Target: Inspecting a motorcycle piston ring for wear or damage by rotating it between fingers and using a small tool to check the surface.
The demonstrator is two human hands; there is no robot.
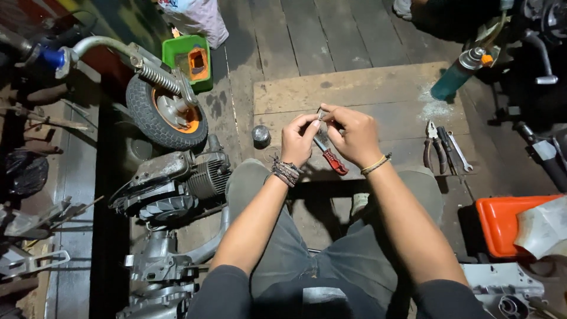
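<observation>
The small metal part (319, 116) sits pinched between the fingertips of my left hand (298, 139) and right hand (354, 137), held over the wooden board (378, 94); I judge it needs a steady, light pinch. Below hangs one red-handled tool (331, 156). Further out I count one pair of pliers (433, 147), one spanner (459, 152) and one small tin (260, 135).

The small metal part (319, 114) pinched between my left hand (299, 140) and right hand (354, 137) is too small to identify, mostly covered by my fingertips. The red-handled tool's (332, 157) upper end disappears behind my hands. The orange tray (502, 221) runs off the right edge, partly under a grey sheet (546, 227).
</observation>
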